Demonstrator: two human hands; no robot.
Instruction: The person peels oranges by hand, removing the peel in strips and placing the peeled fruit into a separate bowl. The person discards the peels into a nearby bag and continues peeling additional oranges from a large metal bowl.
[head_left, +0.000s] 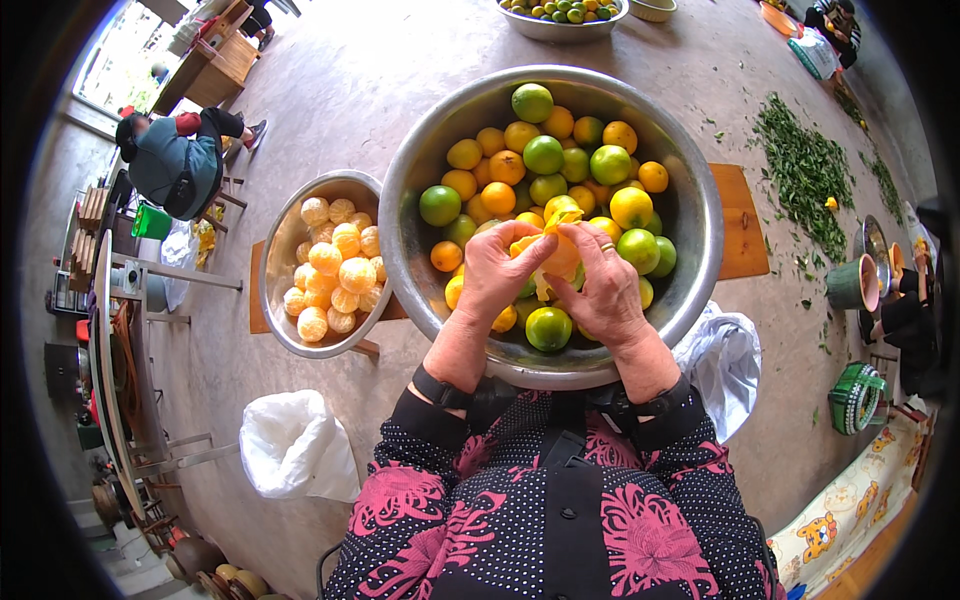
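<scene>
Over a large steel basin (400, 225) of unpeeled green and orange citrus, my two hands meet on a partly peeled mandarin (561, 259). My left hand (501, 259) pinches the loosened yellow peel (562, 217) and the fruit from the left. Around the right side of the fruit curl the fingers of my right hand (604, 285), which wears a ring. Pale orange flesh shows between them; part of the fruit is hidden by my fingers. Left of the basin, a smaller steel bowl (274, 330) holds several peeled mandarins (341, 262).
A white sack (296, 442) stands at lower left, another white bag (724, 367) right of the basin. Beneath both vessels runs a wooden board (739, 221). Leaves (806, 172) litter the floor at right. A person (176, 161) sits at left; others are at right.
</scene>
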